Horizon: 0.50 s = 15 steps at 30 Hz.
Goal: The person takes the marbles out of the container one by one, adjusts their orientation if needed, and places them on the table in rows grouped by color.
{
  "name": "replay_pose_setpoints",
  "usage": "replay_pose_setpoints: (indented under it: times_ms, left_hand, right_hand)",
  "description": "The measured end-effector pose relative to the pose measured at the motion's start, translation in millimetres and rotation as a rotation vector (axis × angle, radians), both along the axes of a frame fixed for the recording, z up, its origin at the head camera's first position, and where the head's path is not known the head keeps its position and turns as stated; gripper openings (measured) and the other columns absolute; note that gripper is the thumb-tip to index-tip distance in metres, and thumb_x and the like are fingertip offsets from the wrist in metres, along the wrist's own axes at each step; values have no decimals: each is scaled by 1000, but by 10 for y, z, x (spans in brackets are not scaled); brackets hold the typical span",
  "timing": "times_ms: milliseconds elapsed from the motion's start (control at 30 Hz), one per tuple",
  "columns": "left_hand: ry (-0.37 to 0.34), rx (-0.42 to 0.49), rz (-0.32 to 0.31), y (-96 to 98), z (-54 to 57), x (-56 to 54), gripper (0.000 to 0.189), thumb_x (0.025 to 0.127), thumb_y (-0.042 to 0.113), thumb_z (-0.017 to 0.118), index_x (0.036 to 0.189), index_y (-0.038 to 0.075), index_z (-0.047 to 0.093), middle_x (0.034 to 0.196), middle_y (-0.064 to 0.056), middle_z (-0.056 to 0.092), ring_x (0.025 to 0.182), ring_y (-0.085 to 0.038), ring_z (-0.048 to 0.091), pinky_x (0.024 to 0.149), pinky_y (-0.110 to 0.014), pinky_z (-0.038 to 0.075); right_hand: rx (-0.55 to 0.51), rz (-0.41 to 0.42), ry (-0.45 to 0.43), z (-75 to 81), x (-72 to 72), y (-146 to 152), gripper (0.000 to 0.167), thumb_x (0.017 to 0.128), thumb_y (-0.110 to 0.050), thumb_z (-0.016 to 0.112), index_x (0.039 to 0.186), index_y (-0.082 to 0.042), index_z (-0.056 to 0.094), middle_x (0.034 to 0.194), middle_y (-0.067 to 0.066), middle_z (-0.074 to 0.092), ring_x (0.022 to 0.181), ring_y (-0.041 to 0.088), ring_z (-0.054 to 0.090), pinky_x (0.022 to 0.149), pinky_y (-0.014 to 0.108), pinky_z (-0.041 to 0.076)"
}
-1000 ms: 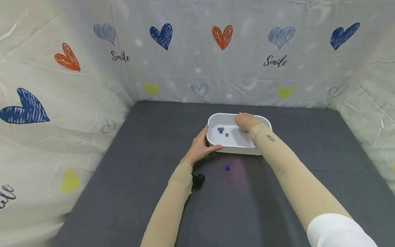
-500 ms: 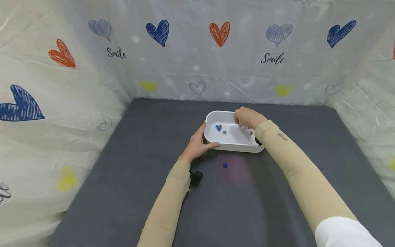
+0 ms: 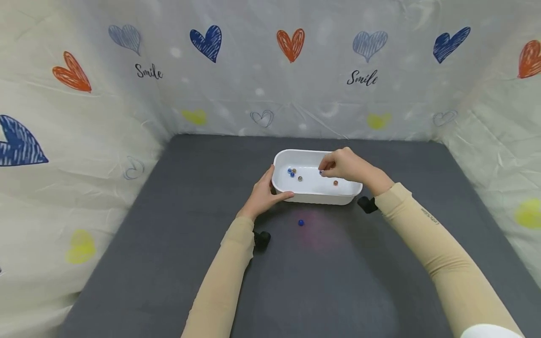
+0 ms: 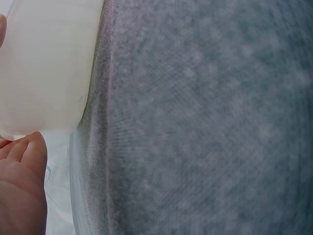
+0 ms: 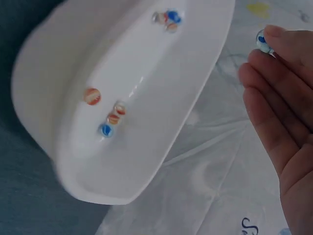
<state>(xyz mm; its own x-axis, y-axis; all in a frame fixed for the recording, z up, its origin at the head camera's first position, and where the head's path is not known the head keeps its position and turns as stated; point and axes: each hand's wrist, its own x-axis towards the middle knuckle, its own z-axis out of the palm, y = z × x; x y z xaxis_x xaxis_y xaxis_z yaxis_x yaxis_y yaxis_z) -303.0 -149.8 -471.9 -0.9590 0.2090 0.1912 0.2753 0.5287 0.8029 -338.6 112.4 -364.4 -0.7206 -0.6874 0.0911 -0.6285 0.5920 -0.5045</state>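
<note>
A white plastic tub [image 3: 321, 199] stands on the grey-covered table, its long side facing me. My left hand [image 3: 261, 198] grips its left end, thumb along the front wall, fingers round the far side; in the left wrist view the fingers [image 4: 35, 152] press the tub's end. Over the tub's interior, my right hand [image 3: 352, 166] pinches a clear marble with blue inside [image 5: 263, 41] between thumb and forefinger. Several marbles lie on the tub floor, among them an orange-and-white marble [image 5: 92, 96] and a blue marble [image 5: 105, 129]. A dark blue marble [image 3: 301, 223] sits on the table before the tub.
Black wrist camera mounts show under the left wrist [image 3: 262, 241] and the right wrist [image 3: 367, 204]. White curtains [image 3: 236, 84] printed with hearts rise behind and beside the dark grey table [image 3: 203, 188].
My right hand has come up from inside the tub with a marble pinched in it, and its wrist has swung right. The left hand keeps its hold. The head view has shifted slightly.
</note>
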Motion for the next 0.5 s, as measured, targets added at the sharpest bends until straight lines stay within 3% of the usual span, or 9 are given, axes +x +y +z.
replay_pose_setpoints:
  times_ms: [133, 267, 500]
  left_hand:
    - [8, -10, 5, -24, 26, -29, 112, 70, 50, 76, 150, 9, 9, 148, -10, 23, 124, -21, 41, 100, -36, 37]
    - [-7, -14, 8, -25, 53, -47, 112, 71, 51, 76, 150, 11, 8, 149, -10, 22, 126, -20, 38, 101, -35, 36]
    - [-44, -19, 11, 23, 21, -27, 112, 71, 50, 76, 150, 12, 7, 150, -9, 20, 130, -18, 34, 102, -31, 35]
  right_hand:
    - [-87, 76, 35, -61, 221, 43, 6, 83, -7, 70, 88, -5, 72, 81, -2, 67, 72, 15, 63, 67, 34, 52]
    - [-109, 113, 52, -211, 389, 41, 3, 81, -8, 72, 84, -6, 72, 80, -4, 67, 77, 15, 63, 68, 37, 53]
    - [-74, 98, 16, -529, 515, 30, 4, 80, -5, 72, 84, -4, 72, 77, -4, 67, 72, 9, 62, 64, 28, 52]
